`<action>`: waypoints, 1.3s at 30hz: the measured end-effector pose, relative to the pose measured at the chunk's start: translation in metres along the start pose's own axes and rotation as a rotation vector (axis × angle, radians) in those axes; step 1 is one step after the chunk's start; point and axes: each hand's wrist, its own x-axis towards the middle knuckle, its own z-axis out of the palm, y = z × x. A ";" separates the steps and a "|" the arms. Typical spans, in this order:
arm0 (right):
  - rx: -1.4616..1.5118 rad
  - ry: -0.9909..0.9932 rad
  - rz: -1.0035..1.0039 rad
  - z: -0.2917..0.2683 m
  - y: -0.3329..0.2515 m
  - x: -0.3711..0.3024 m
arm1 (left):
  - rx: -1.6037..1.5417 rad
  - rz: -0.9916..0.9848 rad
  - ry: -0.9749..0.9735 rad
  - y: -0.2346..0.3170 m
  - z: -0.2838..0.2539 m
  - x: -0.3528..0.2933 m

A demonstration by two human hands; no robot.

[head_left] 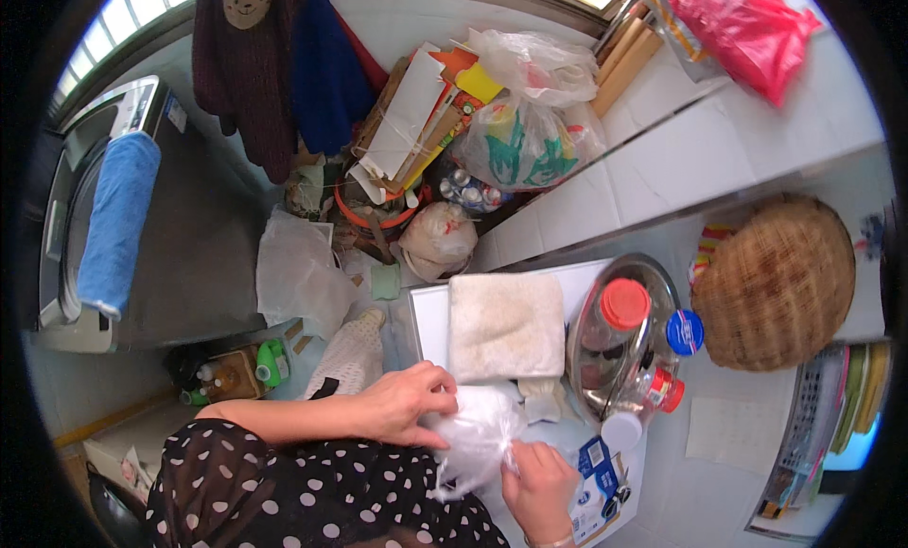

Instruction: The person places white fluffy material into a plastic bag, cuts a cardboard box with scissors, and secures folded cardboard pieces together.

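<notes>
A thin white plastic bag [480,423], bunched up and partly see-through, is held between my hands in front of my dotted clothing. My left hand [409,404] bends its fingers and thumb over the bag's left side. At its gathered right end, my right hand [539,484] pinches the film between closed fingertips. Just beyond the bag lies a folded cream towel [506,326] on a white board [430,312]. A blue and white printed packet [596,482] sits beside my right hand, partly covered by it. What the bag holds, if anything, I cannot make out.
To the right stand an oval metal tray [579,359] with red-lidded plastic jars [624,304] and a woven basket [776,283]. A washing machine [189,236] with a blue towel [121,222] is at the left. Flattened cardboard [407,122] and stuffed plastic bags [525,141] pile up at the back.
</notes>
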 end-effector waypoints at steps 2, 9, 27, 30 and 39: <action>0.048 0.024 0.004 -0.036 -0.035 0.034 | -0.066 0.071 -0.030 -0.001 -0.046 0.012; -0.039 0.120 -0.185 -0.054 -0.057 0.172 | 0.107 0.125 0.374 -0.034 -0.162 0.043; -0.131 -0.298 0.040 0.219 0.135 0.450 | -1.225 -0.981 0.648 -0.368 -0.043 0.177; -0.108 -0.260 0.087 0.270 0.170 0.481 | -1.198 -1.014 0.677 -0.424 -0.031 0.198; 0.007 -0.330 0.203 0.406 0.218 0.495 | -0.988 -1.105 0.845 -0.555 0.052 0.231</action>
